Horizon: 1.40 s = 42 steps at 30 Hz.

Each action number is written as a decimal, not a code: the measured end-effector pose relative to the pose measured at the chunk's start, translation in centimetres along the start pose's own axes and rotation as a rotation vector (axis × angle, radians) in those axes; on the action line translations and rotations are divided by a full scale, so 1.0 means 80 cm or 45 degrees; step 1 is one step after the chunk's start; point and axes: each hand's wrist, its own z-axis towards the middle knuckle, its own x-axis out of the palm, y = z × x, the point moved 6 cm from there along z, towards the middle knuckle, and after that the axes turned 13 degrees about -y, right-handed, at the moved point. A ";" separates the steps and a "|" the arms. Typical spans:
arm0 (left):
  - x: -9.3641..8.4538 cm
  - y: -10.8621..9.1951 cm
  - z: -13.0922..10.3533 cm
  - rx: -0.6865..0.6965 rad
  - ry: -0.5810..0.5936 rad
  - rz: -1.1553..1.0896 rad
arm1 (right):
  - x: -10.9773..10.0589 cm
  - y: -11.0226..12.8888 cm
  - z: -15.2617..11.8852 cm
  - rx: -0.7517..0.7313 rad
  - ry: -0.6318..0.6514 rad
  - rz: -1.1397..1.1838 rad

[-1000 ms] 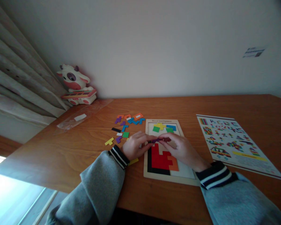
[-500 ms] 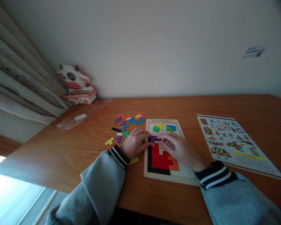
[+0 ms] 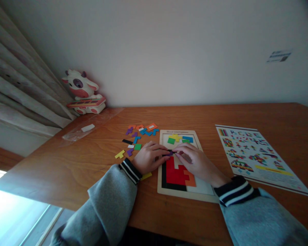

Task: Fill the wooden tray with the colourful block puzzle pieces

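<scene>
Between my fingertips, over the left part of the wooden puzzle tray (image 3: 162, 190), is a small purple puzzle piece (image 3: 170, 153). My left hand (image 3: 151, 158) pinches it from the left. From the right, my right hand (image 3: 195, 162) meets it with thumb and forefinger together. A dark edge shows beside the purple, and fingers cover part of both. Just below the fingertips, a red block of pieces (image 3: 174, 173) lies in the tray, bordered by black pieces (image 3: 173, 186) and an orange piece (image 3: 191, 180). Yellow, green and blue pieces (image 3: 176, 137) lie near the tray's top.
Loose coloured pieces (image 3: 138, 147) are scattered left of the tray, with a yellow piece (image 3: 146, 176) near my left wrist. A printed pattern sheet (image 3: 256, 155) lies at right. Clear plastic wrapping (image 3: 74, 135) and a toy cow with keyboard (image 3: 84, 92) are at back left.
The purple piece has tilted between my fingertips and shows less of its face. My left fingers have shifted slightly right, while my right hand stays almost in place.
</scene>
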 end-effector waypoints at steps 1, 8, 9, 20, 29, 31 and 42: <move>0.000 -0.003 0.000 0.029 0.009 -0.003 | 0.000 0.000 0.000 -0.005 -0.002 -0.003; 0.004 -0.009 -0.001 0.081 0.100 -0.034 | 0.000 0.001 0.001 -0.030 -0.018 0.002; 0.004 -0.009 -0.002 0.087 0.100 -0.035 | 0.000 0.001 0.001 -0.031 -0.015 0.002; 0.003 -0.010 -0.003 0.128 0.115 -0.027 | 0.000 0.001 0.000 -0.049 -0.002 -0.039; 0.003 -0.012 -0.002 0.145 0.112 -0.058 | 0.004 -0.006 -0.002 -0.042 0.017 -0.152; 0.002 -0.013 -0.001 0.146 0.108 -0.039 | 0.004 -0.005 -0.002 -0.047 0.028 -0.166; 0.001 -0.011 -0.001 0.129 0.081 0.027 | 0.005 -0.006 -0.002 -0.046 0.037 -0.134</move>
